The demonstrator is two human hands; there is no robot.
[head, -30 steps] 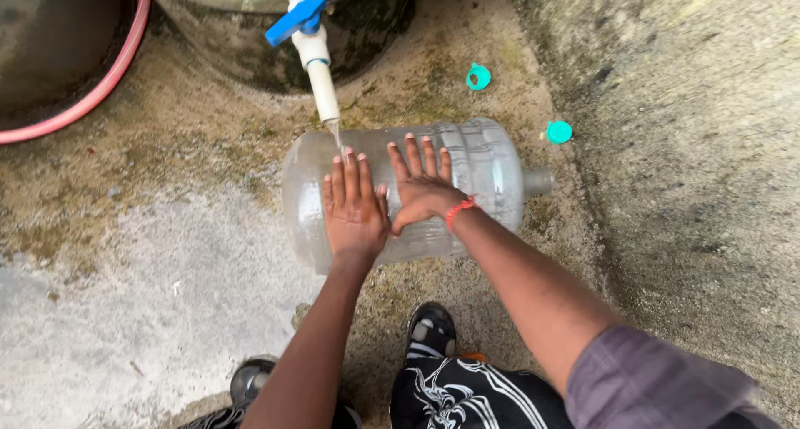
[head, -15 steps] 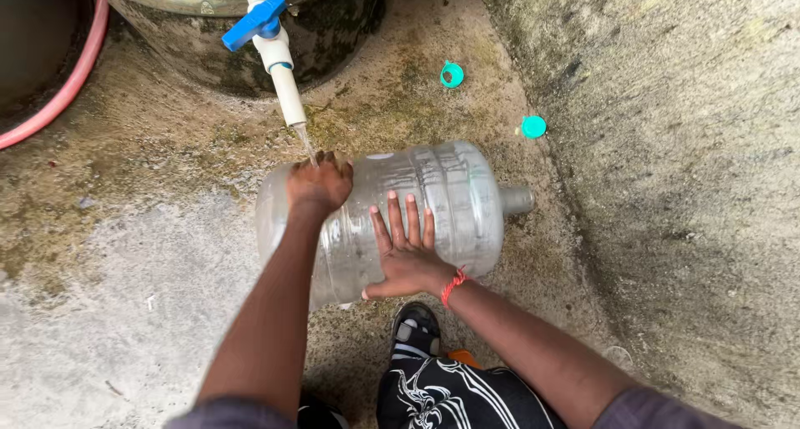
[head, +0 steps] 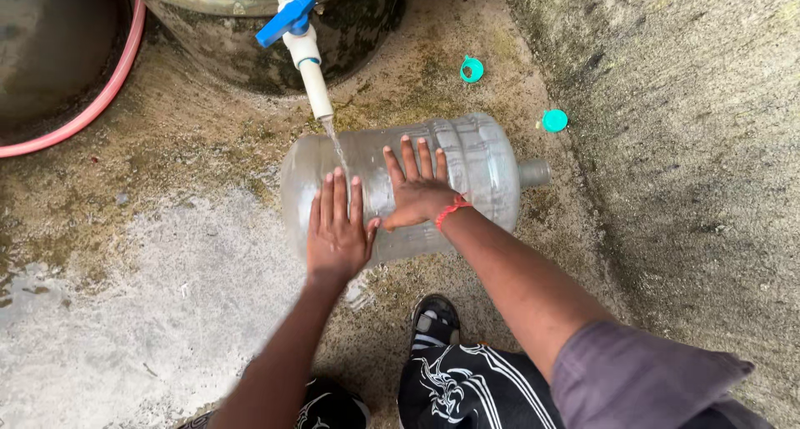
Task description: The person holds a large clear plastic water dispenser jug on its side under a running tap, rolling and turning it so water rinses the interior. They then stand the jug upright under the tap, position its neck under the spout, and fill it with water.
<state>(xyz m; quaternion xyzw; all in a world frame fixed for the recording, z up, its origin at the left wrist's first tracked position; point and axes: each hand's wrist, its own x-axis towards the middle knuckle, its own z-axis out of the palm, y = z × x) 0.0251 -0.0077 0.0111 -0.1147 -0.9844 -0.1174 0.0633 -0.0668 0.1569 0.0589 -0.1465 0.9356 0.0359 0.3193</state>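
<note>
Rinsing the large clear plastic water jug (head: 417, 187), lying on its side mid-frame, neck pointing right: left hand (head: 336, 233) and right hand (head: 417, 187) lie flat on it, fingers spread, gripping nothing. Best to roll it steadily so the stream from the white pipe tap with blue handle (head: 296, 37), upper centre, covers the whole wall.

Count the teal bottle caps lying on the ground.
2. One cap lies above the bottle, near the tank; the other cap lies beside the wall, just past the bottle's neck. More may be hidden.
</note>
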